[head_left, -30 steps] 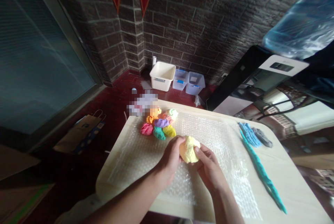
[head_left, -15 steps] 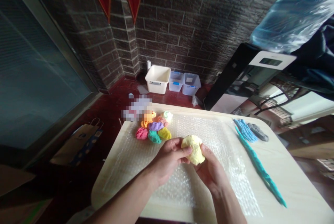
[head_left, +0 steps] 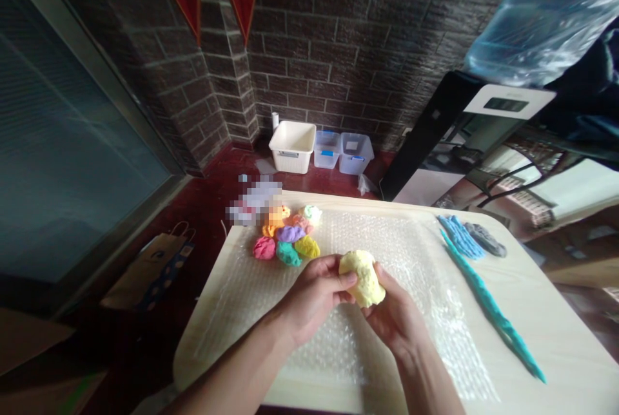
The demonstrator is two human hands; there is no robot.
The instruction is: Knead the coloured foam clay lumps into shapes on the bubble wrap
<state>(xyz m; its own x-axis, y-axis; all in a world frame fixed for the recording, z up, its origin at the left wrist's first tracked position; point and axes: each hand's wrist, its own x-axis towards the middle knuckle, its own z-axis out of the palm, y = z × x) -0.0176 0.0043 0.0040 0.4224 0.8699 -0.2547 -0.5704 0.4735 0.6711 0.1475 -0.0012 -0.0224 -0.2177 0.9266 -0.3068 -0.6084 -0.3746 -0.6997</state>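
A pale yellow lump of clay (head_left: 362, 276) is held above the bubble wrap (head_left: 251, 292) on a light wooden table (head_left: 556, 337). My left hand (head_left: 314, 296) grips its left side with the thumb pressed on it. My right hand (head_left: 399, 318) cups it from below and the right, fingers closed around it. Several coloured clay lumps (head_left: 287, 241), pink, green, purple, orange and yellow, lie in a cluster at the table's far left.
A long teal clay strip (head_left: 488, 305) lies along the table's right side, with a blue piece (head_left: 459, 234) and a grey piece (head_left: 486, 239) at its far end. On the floor beyond stand a white bin (head_left: 293, 144), two clear boxes (head_left: 345, 152) and a paper bag (head_left: 149, 267).
Both hands have turned and squeezed the yellow clay, and it sits slightly more to the right between them. The camera view has shifted a little.
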